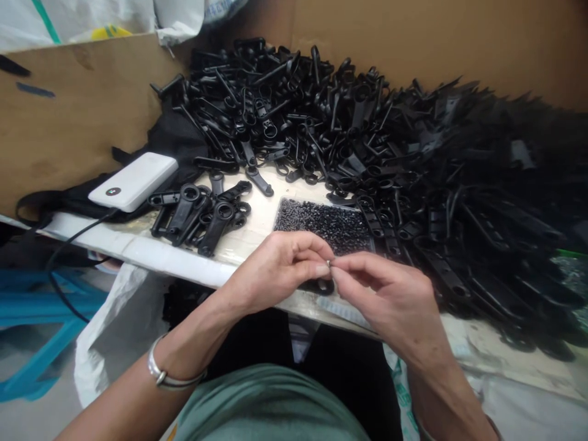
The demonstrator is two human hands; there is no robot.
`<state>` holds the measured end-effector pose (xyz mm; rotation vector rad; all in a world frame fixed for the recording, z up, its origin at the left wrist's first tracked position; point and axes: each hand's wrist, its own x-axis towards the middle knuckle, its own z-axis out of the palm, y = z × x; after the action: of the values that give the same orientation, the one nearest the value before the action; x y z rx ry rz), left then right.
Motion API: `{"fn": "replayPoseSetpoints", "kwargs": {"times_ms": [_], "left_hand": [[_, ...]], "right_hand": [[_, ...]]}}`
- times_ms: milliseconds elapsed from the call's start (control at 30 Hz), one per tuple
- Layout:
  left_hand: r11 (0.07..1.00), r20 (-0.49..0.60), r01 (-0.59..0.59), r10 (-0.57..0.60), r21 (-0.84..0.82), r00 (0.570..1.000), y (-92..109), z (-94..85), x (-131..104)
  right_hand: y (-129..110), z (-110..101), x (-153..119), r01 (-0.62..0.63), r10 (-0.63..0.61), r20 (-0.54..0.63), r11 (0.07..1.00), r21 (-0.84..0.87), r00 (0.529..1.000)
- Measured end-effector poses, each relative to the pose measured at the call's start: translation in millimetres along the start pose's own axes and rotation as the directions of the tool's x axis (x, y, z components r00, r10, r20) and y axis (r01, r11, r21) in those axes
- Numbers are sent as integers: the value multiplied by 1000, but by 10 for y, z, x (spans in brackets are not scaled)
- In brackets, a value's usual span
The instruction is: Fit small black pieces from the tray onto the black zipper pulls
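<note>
Just below the frame's center, the left hand's (280,266) grip is closed on a black part (324,286), its rounded end showing under the thumb. The right hand's (392,294) grip pinches a small shiny piece (329,264) where the fingertips meet. Just beyond lies a tray of tiny black pieces (316,217); a heap of black parts (294,104) fills the upper middle and right.

You pinch, left hand (280,269) beside right hand (395,294).
Their fingertips (340,263) sit close together between them, thumbs (315,270) against bent fingers; behind the hands, your forearms (193,343) slant inward.
</note>
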<state>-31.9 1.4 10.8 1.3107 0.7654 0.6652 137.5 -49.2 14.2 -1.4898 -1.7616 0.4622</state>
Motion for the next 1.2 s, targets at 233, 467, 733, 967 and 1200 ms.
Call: {"fn": "replayPoseSetpoints", "kwargs": {"times_ms": [233,467,733,967,1200], "left_hand": [[979,57,-75,66,187,996,-35,-20,13],[547,80,-198,232,813,969,-45,-99,-226],[372,128,-217,252,903,959,-244,-52,-326],[428,64,-181,273,885,960,-299,26,-354],[436,49,-173,281,883,958,-331,27,-366]], "right_hand": [[74,75,-15,-49,49,-5,998,40,999],[163,9,-128,-77,77,2,997,0,997],[244,-75,-297,8,-1,39,983,-184,999],[202,10,-342,90,-74,91,977,-192,993],[141,121,-290,220,-200,105,946,-238,974]]}}
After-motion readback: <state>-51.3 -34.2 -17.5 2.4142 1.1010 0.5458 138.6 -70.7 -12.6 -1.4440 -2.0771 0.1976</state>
